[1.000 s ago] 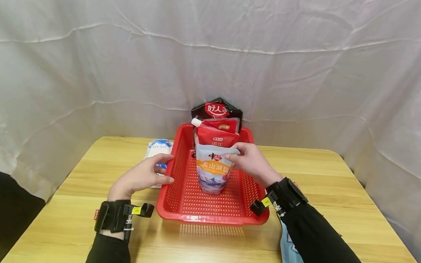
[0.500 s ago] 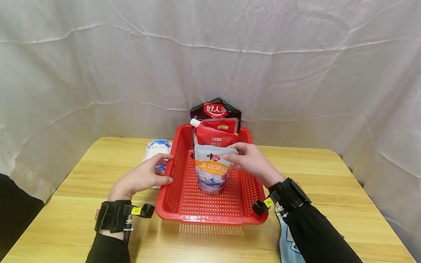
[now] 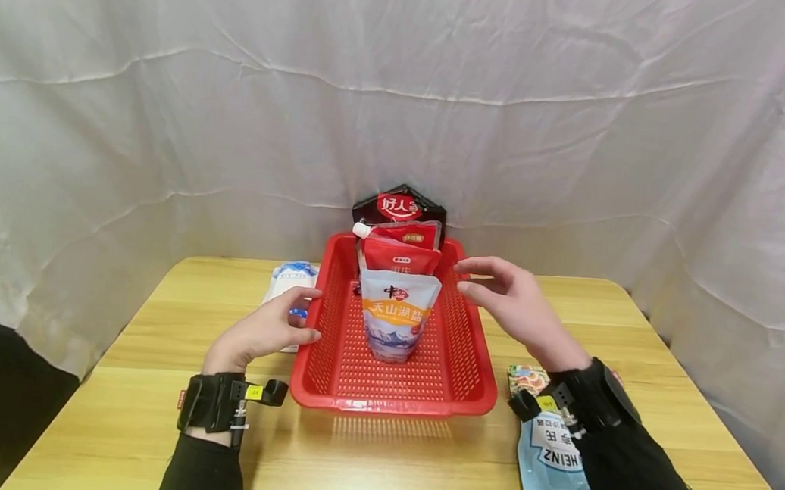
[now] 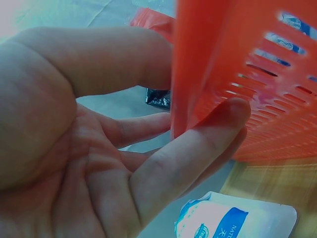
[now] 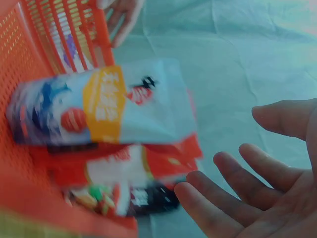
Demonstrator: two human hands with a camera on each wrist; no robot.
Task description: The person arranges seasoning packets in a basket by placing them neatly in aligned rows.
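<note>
Head view: salt pouch [image 3: 397, 315] stands upright in the red basket [image 3: 451, 389], long axis vertical.
Right hand [image 3: 511, 303]: nearer, just right of the pouch top, fingers spread, holding nothing.
Left hand [image 3: 259, 334]: fingers [image 4: 198, 148] grip the basket's left rim.
</note>
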